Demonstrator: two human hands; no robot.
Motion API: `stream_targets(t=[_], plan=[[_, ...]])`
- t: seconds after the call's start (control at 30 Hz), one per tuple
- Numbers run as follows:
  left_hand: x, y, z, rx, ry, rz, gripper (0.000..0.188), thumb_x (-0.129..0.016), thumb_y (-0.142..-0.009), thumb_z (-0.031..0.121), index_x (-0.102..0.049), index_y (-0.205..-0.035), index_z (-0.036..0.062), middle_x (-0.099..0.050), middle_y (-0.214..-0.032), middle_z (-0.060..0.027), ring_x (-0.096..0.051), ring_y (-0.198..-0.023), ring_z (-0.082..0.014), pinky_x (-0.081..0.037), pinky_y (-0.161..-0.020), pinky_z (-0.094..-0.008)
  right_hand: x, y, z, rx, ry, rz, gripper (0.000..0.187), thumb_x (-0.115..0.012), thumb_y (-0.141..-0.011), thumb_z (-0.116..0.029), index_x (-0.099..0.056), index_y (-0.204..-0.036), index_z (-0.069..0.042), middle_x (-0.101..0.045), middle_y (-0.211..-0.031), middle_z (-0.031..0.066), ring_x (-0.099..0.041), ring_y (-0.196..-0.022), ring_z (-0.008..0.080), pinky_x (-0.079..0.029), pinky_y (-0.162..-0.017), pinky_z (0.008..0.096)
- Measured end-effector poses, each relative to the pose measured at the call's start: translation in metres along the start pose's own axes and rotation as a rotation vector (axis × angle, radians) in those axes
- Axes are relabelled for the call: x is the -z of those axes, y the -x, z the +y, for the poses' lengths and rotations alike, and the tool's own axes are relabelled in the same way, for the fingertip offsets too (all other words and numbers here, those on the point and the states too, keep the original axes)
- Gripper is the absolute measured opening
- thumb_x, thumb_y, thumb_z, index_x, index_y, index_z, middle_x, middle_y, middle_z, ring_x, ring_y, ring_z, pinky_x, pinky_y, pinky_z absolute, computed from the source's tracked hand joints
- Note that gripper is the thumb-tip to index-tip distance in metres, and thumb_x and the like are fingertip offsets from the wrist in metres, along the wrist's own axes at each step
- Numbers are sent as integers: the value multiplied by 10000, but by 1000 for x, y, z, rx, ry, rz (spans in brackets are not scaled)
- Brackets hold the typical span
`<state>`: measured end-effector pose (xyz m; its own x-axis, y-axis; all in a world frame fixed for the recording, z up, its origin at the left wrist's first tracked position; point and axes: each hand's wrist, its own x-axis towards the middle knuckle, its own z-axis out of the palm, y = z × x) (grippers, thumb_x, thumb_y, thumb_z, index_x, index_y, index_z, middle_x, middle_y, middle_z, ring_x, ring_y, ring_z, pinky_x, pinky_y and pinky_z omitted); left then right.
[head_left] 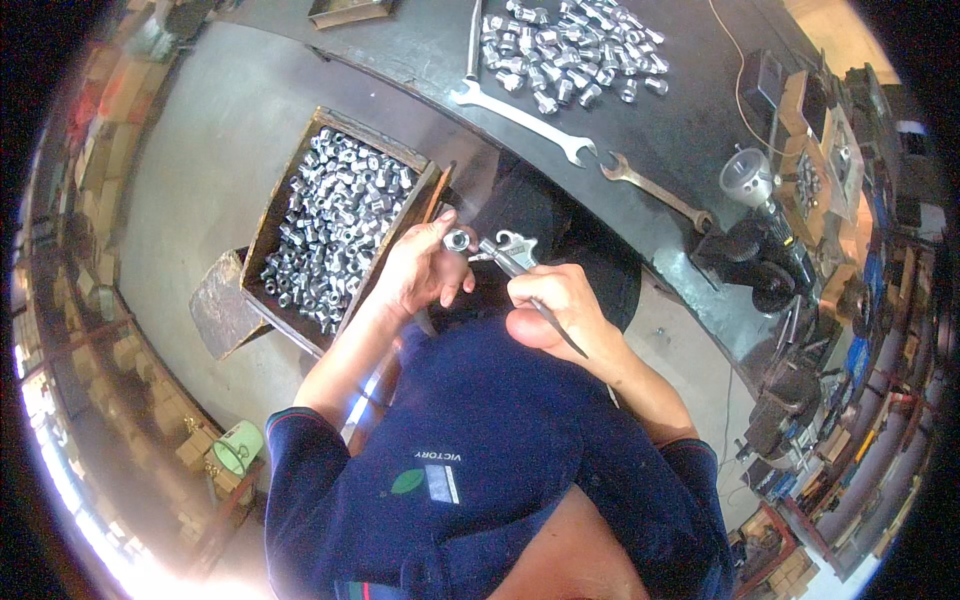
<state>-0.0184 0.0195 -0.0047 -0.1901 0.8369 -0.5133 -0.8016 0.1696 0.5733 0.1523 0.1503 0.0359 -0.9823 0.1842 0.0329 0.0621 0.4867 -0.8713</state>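
My left hand [412, 272] is closed around a small shiny metal fitting [457, 240], its round open end facing up between thumb and fingers. Just to the right, my right hand [562, 305] grips a slim tool [517, 262] with a silver, hooked head and a dark, pointed shaft slanting back under the palm; its exact kind is unclear. The tool's silver end is close to the fitting, but I cannot tell whether they touch. To the left of my left hand is a wooden box [416, 206] filled with loose metal fittings [345, 210].
A dark workbench [690, 130] stretches ahead, bearing a pile of similar fittings [570, 50], a silver open-ended wrench [525, 122] and a duller wrench [655, 190]. A round gauge [746, 176] stands among equipment at right. Shelving and a green bucket [238, 447] lie left.
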Motion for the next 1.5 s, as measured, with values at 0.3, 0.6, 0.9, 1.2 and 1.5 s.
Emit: stream_targets(t=[0.3, 0.6, 0.9, 1.2, 1.5], plan=[[-27, 11, 24, -111, -794, 112, 308, -569, -913, 248, -593, -964, -55, -596, -609, -87, -549, -458, -109, -437, -445, -216, -5, -1, -2, -56, 127, -94, 243, -715, -624, -218, -508, -608, -91, -562, -599, 131, -583, -591, 354, -430, -519, 441], [-15, 4, 21, -209, -647, -116, 260, -584, -901, 188, -573, -1029, -39, -610, -723, -79, -609, -571, -138, -490, -568, -248, -14, -1, 11, -205, -296, -79, 217, -599, -640, -213, -453, -572, -68, -407, -523, 61, -450, -503, 193, -334, -491, 328], [-35, -73, 72, -395, -918, 61, 274, -580, -878, 185, -594, -1009, -55, -605, -658, -77, -578, -519, -123, -447, -489, -251, -5, 28, 21, -251, -332, 102, 256, -585, -638, -226, -422, -551, -48, -349, -501, 17, -368, -505, 72, -286, -461, 278], [-108, -195, 129, -668, -1216, 27, 422, -615, -855, 279, -564, -1088, -69, -631, -700, -106, -592, -486, -135, -463, -486, -269, 5, 30, 13, -262, -377, 156, 304, -585, -649, -272, -406, -560, -43, -324, -525, 8, -357, -525, 64, -275, -468, 269], [-86, -87, 87, -381, -833, -220, 318, -559, -840, 66, -542, -1147, -19, -648, -729, -90, -636, -647, -157, -491, -712, -289, 18, 21, 15, -248, -345, 206, 295, -625, -633, -231, -404, -554, -51, -361, -529, 0, -379, -530, 68, -291, -488, 253]])
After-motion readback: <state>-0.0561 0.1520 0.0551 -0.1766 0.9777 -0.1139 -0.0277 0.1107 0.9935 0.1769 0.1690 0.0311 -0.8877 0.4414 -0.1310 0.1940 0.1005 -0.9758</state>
